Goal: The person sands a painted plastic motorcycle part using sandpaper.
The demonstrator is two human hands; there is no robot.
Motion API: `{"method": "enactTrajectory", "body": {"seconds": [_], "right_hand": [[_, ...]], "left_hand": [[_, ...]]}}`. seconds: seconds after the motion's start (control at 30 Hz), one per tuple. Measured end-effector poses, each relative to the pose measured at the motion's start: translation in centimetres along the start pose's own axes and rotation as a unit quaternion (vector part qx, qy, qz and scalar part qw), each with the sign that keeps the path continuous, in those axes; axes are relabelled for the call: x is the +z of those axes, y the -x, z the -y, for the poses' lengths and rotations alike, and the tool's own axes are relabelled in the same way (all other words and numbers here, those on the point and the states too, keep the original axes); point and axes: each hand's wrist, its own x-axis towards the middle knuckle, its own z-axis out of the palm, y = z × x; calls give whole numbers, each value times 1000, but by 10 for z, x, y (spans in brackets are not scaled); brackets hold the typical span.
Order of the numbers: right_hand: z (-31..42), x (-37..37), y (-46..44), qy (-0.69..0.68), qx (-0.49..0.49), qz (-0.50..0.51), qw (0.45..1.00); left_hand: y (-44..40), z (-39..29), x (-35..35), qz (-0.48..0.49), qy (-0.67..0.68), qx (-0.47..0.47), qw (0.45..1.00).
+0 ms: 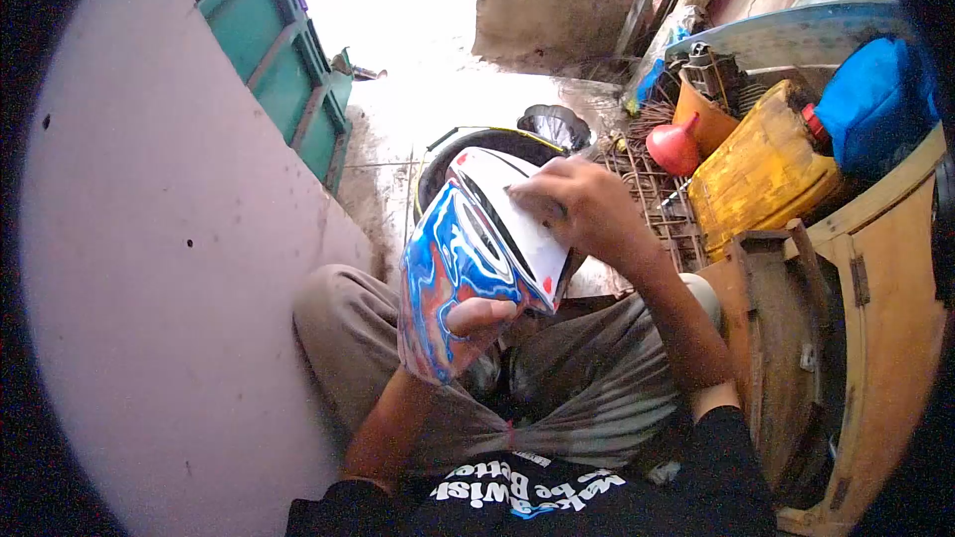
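The left forearm (pixel 386 433) is slanting up and rightward from the lower middle of the frame, and the left hand (pixel 476 326) is gripping just below the centre, its thumb pointing right while most of its fingers are staying out of sight. The right forearm (pixel 686 318) is slanting up and leftward from the lower right, and the right hand (pixel 579 201) is bending its fingers leftward, just above and right of centre, back uppermost.
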Motion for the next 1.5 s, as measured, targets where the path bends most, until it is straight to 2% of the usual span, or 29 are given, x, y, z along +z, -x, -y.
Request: {"method": "enactTrajectory", "body": {"seconds": [0.03,0.07,0.13,0.17,0.2,0.23,0.27,0.3,0.37,0.43,0.5,0.57,0.6,0.73,0.83,0.87,0.9,0.97,1.03,1.1,1.13,1.17,1.23,1.27,1.3,1.37,1.43,1.47,1.5], "right_hand": [[-7,1,0,-5,22,-4,1000],[-7,5,7,-32,-7,-4,999],[24,0,10,-146,-97,3,984],[37,1,11,-138,-127,0,982],[32,0,8,-90,-112,-6,990],[22,-2,4,-41,-97,-10,994],[0,8,5,15,-17,-29,999],[-4,3,0,-7,19,-46,999],[6,-8,9,-6,-17,10,1000],[40,-11,15,-109,-136,-5,985],[47,-19,13,-77,-131,-11,988],[20,-12,6,93,-15,-60,994],[13,-14,5,94,23,-37,995],[58,-5,15,-65,-209,-89,972],[34,2,8,-1,-122,-115,986],[14,6,5,32,-63,-100,992],[7,7,6,-1,-20,-79,997],[14,22,14,-46,-81,-95,991],[44,11,15,-110,-141,-47,983],[31,13,12,-70,-120,-74,988],[18,16,7,-16,-73,-110,991],[10,14,8,-6,3,-99,995],[13,7,13,-9,-52,-72,996],[24,10,16,-66,-147,-74,984],[47,2,16,-130,-195,-58,970],[44,3,18,-39,-159,-85,983],[16,-2,8,43,-41,-111,992],[4,-1,8,39,-31,-129,990],[11,-1,10,12,-81,-121,989]], "left_hand": [[0,4,0,-11,42,-39,998],[0,8,0,-26,85,-77,993],[-5,5,-2,5,21,-52,998],[-6,3,-3,19,-13,-43,999],[-5,1,-5,33,-50,-35,998],[-3,0,-5,25,-25,-52,998],[-1,0,-4,17,1,-66,998],[-1,1,-2,11,30,-76,997],[-3,0,1,21,52,-70,996],[1,-4,0,42,35,-46,997],[3,-2,-4,22,44,-23,999],[6,-1,-10,13,45,-21,999],[6,0,-13,7,46,-21,999],[6,2,-22,-5,64,-4,998],[8,0,-20,-8,72,-3,997],[7,0,-18,-6,75,-3,997],[6,0,-17,-4,76,-3,997],[2,0,-15,3,80,1,997],[0,-1,-14,3,79,1,997],[0,-3,-12,2,77,1,997],[0,-4,-12,2,73,1,997],[0,-4,-12,2,72,2,997],[2,-3,-14,5,72,3,997],[2,-1,-14,4,72,6,997],[3,0,-16,1,71,7,997],[6,-1,-18,-4,67,7,998],[7,-3,-17,-6,63,6,998],[7,-4,-17,-4,61,5,998],[8,-3,-17,-2,60,4,998]]}}
